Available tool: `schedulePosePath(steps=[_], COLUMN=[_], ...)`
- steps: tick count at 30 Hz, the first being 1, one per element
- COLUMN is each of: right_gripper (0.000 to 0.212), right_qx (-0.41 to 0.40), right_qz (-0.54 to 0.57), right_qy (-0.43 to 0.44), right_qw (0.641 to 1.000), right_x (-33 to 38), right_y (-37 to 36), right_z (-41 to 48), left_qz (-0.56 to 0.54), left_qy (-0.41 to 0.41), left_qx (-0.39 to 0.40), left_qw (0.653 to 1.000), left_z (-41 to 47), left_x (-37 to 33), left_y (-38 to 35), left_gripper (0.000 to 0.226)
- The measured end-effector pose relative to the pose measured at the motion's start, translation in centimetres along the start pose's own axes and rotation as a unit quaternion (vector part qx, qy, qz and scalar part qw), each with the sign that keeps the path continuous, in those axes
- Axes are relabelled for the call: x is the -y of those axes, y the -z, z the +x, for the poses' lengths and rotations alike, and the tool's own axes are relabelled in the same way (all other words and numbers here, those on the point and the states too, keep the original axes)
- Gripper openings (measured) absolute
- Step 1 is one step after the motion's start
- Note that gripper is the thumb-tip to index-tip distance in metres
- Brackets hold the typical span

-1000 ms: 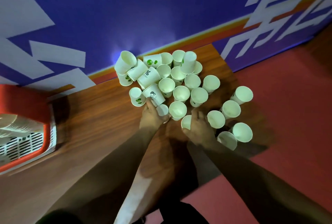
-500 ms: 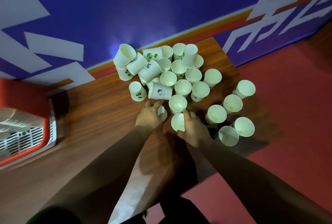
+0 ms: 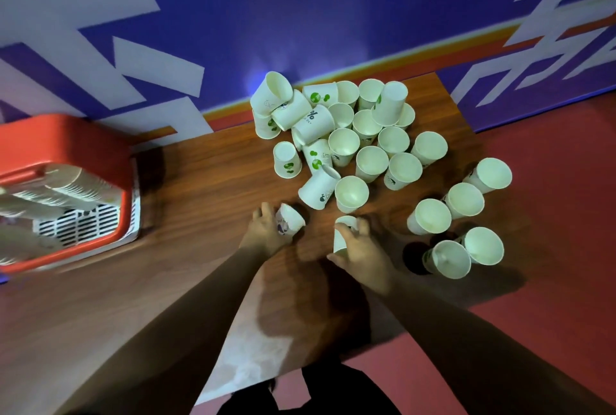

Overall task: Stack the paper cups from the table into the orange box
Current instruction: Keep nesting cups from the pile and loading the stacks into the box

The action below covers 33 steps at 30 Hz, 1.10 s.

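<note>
We see the counter point(image 3: 200, 264) carrying the orange box point(image 3: 66, 134) at far left, well apart from the loose paper cups point(image 3: 343, 148). Our left hand point(image 3: 266, 231) grips a printed cup point(image 3: 291, 223) and our right hand point(image 3: 363, 248) a plain cup point(image 3: 341, 236). We judge nesting them comes next.

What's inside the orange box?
Nested paper cup stacks lie sideways inside the orange box, above a white slotted panel. They cover the rest of its floor; their count is blurred.

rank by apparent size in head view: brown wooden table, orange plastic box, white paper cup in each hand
1. brown wooden table
2. orange plastic box, partly cropped
3. tie: left white paper cup in left hand and right white paper cup in right hand look alike; both partly covered
</note>
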State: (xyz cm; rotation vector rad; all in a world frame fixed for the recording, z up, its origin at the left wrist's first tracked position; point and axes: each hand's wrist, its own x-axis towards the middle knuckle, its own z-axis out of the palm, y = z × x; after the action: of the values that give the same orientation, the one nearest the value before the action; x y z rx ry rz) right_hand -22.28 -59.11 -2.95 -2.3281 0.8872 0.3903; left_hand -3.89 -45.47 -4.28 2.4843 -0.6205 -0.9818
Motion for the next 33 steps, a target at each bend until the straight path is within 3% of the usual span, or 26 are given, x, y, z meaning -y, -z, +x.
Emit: schedulePosePath(steps=[3,6,11,14,18,22,28,33], right_gripper=[0.08,0.084,0.076,0.081,0.076,0.071,0.068,0.077], right_qx=[0.0,0.007,-0.001,-0.013,-0.078,-0.061,-0.023,-0.006], right_qz=[0.003,0.053,0.051,0.085,0.081,0.089,0.099,0.116], right_qy=[0.0,-0.02,0.004,0.016,0.037,0.057,0.174,0.222], right_qw=[1.0,0.998,0.999,0.996,0.993,0.993,0.98,0.968], right_x=[0.9,1.6,2.7,4.4,7.9,13.8,25.1,33.3], right_y=[-0.3,0.0,0.3,1.0,2.2,3.4,0.8,-3.0], right_z=[0.2,0.1,0.2,0.6,1.4,2.3,2.6,2.0], left_qz=[0.032,0.041,0.019,-0.033,-0.1,-0.179,-0.284,-0.313], left_qy=[0.042,0.011,-0.043,-0.058,-0.045,-0.024,0.013,0.06], left_qx=[0.039,0.02,-0.002,-0.034,-0.134,-0.229,-0.371,-0.422], left_qw=[0.998,0.999,0.999,0.997,0.985,0.957,0.884,0.849], left_z=[-0.4,-0.6,-1.0,-1.9,-3.9,-6.6,-11.5,-12.5], left_x=[2.2,2.9,2.2,2.9,5.1,9.4,17.5,24.6], left_y=[-0.3,-1.2,-1.1,0.8,5.4,11.1,18.1,21.3], left_gripper=[0.084,0.102,0.071,0.066,0.066,0.067,0.064,0.069])
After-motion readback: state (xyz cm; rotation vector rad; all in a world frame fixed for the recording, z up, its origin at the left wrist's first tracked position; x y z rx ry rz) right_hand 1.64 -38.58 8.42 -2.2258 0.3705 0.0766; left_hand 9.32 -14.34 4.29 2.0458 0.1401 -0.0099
